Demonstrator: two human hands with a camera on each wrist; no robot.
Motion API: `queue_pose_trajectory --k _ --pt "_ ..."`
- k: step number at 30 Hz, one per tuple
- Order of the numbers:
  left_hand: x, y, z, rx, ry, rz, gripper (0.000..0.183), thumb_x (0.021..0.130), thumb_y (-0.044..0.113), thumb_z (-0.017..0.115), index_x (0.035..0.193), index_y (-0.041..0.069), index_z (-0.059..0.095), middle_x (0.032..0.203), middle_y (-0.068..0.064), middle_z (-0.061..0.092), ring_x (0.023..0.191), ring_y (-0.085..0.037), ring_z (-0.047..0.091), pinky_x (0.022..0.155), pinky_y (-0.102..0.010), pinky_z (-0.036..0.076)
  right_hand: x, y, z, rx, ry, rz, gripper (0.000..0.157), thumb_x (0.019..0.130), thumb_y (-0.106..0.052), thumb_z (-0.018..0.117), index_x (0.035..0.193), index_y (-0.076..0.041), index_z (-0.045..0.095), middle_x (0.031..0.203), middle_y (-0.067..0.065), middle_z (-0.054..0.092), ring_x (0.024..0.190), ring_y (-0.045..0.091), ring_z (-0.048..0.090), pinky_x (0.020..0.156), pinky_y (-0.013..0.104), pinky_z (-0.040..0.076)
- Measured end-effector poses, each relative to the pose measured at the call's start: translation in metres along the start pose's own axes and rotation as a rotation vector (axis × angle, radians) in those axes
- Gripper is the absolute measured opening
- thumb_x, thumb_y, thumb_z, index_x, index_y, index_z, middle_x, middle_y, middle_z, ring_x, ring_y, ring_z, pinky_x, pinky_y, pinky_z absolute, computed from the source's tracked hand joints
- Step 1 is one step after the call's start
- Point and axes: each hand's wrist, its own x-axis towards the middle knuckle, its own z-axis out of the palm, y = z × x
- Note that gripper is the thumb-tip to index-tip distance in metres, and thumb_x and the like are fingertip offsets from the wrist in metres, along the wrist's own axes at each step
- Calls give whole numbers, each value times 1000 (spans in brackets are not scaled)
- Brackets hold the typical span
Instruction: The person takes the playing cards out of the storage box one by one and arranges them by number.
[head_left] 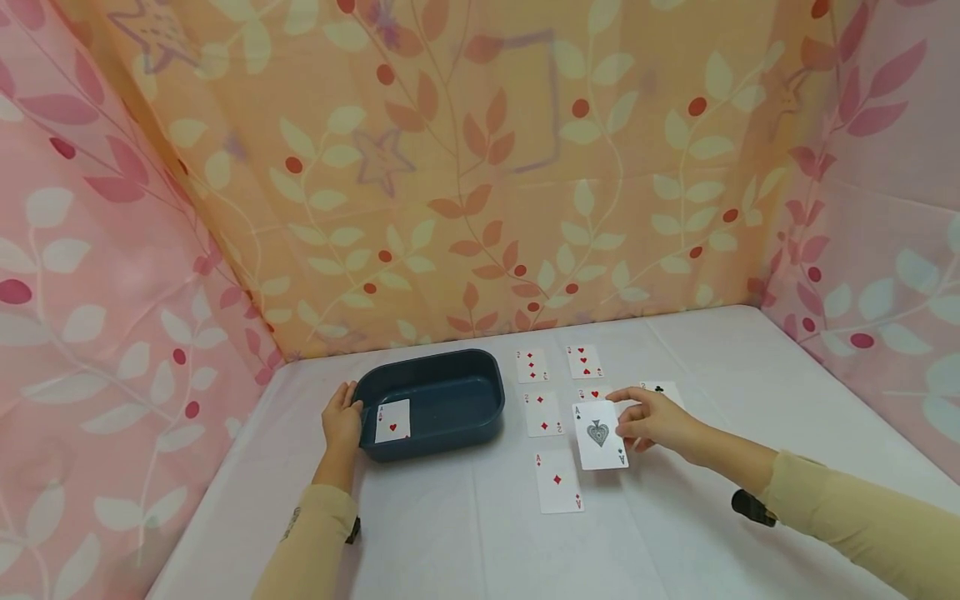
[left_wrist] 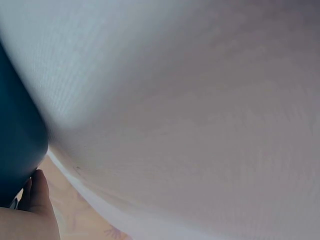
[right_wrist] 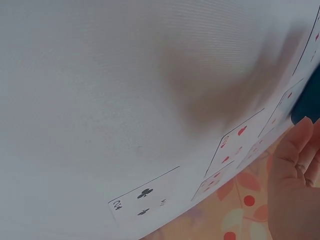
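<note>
My right hand [head_left: 656, 425] pinches the ace of spades [head_left: 595, 454] by its right edge, holding it face up above the table. At the left end of a dark blue plastic tray [head_left: 450, 404], my left hand [head_left: 341, 423] grips the rim. Inside that tray the ace of hearts [head_left: 393, 427] lies face up at the left. Just below and left of the held card is the ace of diamonds [head_left: 557, 492]. The two of hearts [head_left: 588, 394] is partly covered by the held card, and the two of clubs [head_left: 667, 390] is partly behind my right hand.
Behind these lie the three of diamonds [head_left: 532, 367] and the three of hearts [head_left: 583, 363], with the two of diamonds [head_left: 543, 417] in front. A white cloth [head_left: 450, 517] covers the table. Patterned curtains [head_left: 487, 167] close off the back and both sides.
</note>
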Motion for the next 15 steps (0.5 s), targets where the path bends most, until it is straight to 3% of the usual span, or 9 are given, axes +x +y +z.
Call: queue_pose_trajectory --k 15 --pt "1 0 -1 17 -8 2 56 101 -6 35 153 -2 15 156 -15 25 145 -23 17 117 -35 14 -7 17 -10 27 -25 24 50 86 1 63 131 8 44 76 3 63 68 21 60 60 32 52"
